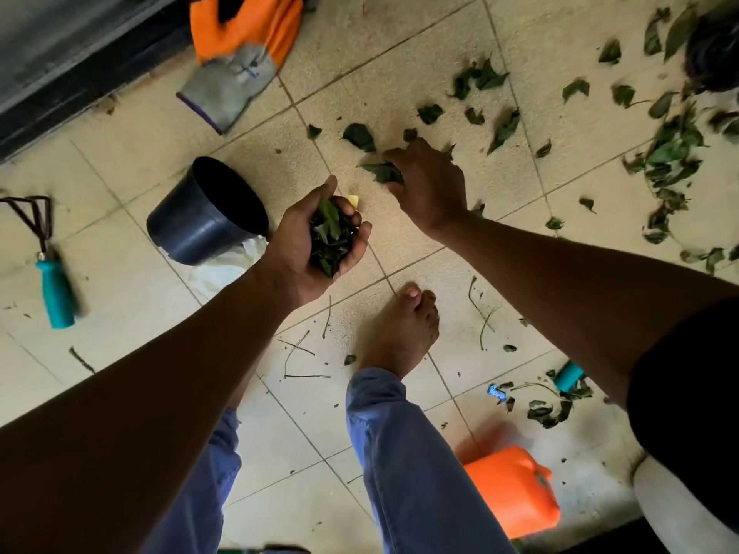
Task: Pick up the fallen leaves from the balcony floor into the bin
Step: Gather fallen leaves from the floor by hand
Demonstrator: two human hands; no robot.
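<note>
A: Where are the leaves (672, 153) at this moment?

B: They lie scattered over the tiled floor (420, 42), thickest toward the far right, thinner near your hands. A wad of them already sits in your left hand (316, 241), cupped palm-up, fingers curled round it. Your right hand (430, 181) is down at the floor, palm down, fingers and thumb closing on one leaf (383, 171).

A: And the bin?

B: The dark bin (208, 211) lies tipped on its side just left of your left hand, mouth facing away from you, resting on something pale, perhaps a bag (224, 265).

A: How do you do this step well?

B: Judged from the layout: pinch each leaf by its edge, pass it into the cupped left hand, and keep that hand level so the wad does not spill. It looks nearly full, so empty it into the bin soon; the bin probably needs standing upright first. Then work outward to the dense patch on the right.

A: What else lies about?

B: A glove (236, 62) beyond the bin, a teal-handled rake (52, 273) at far left, an orange can (516, 493) near your right leg, bare stems (300, 353) by your foot (404, 329).
</note>
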